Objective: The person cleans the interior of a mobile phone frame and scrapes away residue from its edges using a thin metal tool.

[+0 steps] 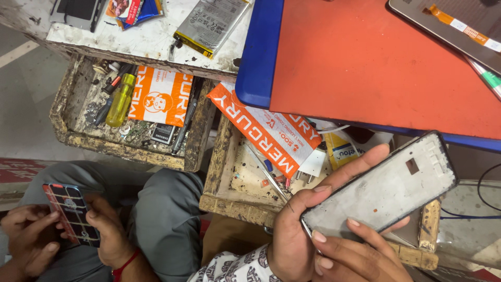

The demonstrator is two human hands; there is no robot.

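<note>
- The left hand (292, 235) has its grip closed around the lower end of a bare grey phone frame (383, 190), at near right; the right hand (360, 256) pinches its near edge (inspection, I judge).
- Any next move needs a steady hold.
- Far-left wooden drawer (62, 104): yellow screwdriver (120, 99), orange packet (160, 96).
- Middle drawer (216, 172): white charger (312, 163).
- A co-worker's hands (31, 235) hold a checked phone (73, 211).

A worn, paint-chipped white workbench (151, 39) runs along the top left, with two grimy wooden drawers (195, 141) pulled open below its front edge. A red mat with a blue border (376, 62) covers the bench's right side. Grey floor (26, 104) shows at left.
</note>
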